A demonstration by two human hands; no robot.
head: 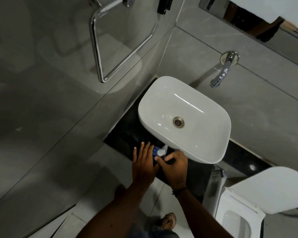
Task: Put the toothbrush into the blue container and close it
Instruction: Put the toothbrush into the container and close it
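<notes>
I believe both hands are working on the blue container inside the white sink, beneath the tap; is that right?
Not quite: the head view shows both hands, left and right, at the blue container on the dark counter beside the white sink, not inside it.

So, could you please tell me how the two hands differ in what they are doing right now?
The left hand lies fairly flat with fingers stretched out beside the blue container; the right hand is curled, fingers pinching at it. The right wrist wears a dark band; the left shows none. Both work at the dark counter beside the basin.
</notes>
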